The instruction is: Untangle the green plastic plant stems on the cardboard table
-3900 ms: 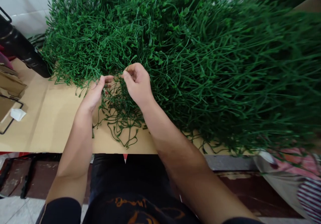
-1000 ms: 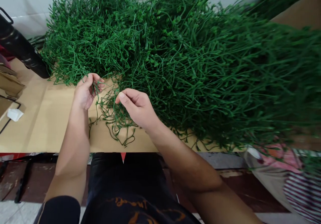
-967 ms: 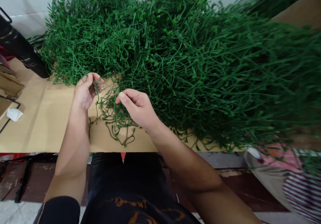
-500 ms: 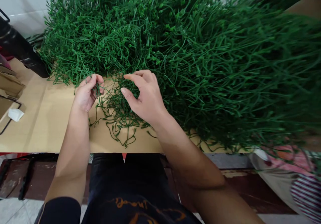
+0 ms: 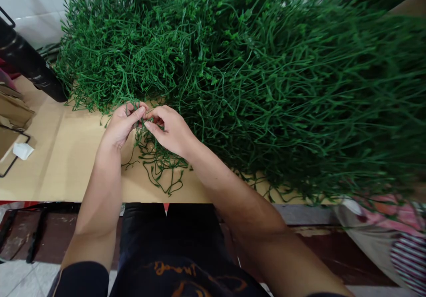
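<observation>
At the near edge of a tan tabletop (image 5: 60, 164), the left hand (image 5: 121, 126) and right hand (image 5: 169, 130) meet, fingers (image 5: 141, 112) pinched together on a green plastic stem (image 5: 148, 120); its tangled sprigs trail toward the person, beside the heaped green stems (image 5: 253, 79).

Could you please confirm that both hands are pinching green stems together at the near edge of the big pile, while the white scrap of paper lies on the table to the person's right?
Not quite: the head view shows the white scrap of paper on the table to the person's left, not right. The rest holds: the left hand and right hand pinch green stems together at the near edge of the big pile.
</observation>
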The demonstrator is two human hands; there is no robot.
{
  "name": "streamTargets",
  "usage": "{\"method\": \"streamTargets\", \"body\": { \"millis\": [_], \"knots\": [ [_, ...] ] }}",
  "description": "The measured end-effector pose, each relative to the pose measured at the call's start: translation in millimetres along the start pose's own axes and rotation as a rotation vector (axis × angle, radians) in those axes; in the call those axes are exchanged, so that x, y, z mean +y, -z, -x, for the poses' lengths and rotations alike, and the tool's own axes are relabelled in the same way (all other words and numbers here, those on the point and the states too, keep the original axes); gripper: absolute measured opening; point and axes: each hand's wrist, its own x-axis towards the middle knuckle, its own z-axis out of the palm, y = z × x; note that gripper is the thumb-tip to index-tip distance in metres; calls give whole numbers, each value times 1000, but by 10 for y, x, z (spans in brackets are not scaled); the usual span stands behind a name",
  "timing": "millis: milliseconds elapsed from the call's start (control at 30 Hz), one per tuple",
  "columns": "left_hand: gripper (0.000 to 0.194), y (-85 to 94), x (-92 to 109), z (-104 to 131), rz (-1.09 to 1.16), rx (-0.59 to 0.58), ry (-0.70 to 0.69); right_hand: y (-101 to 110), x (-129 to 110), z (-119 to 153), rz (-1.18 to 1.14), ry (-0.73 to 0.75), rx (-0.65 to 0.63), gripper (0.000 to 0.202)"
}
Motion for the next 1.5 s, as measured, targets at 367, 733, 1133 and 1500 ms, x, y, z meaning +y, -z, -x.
{"method": "streamTargets", "body": {
  "millis": [367, 733, 1133, 1500],
  "knots": [
    [25, -57, 28, -41, 81, 119, -78, -56, -87, 99, -79, -1, -96, 28],
    [32, -172, -22, -102, 9, 199, -132, -108, -204, 241, 103, 79, -119, 23],
    [36, 46, 74, -195, 115, 548, -85, -277, -744, 719, 91, 729, -464, 18],
    [67, -31, 48, -62, -141, 23, 55, 529, -211, 362, 457, 41, 92, 29]
  ]
}}
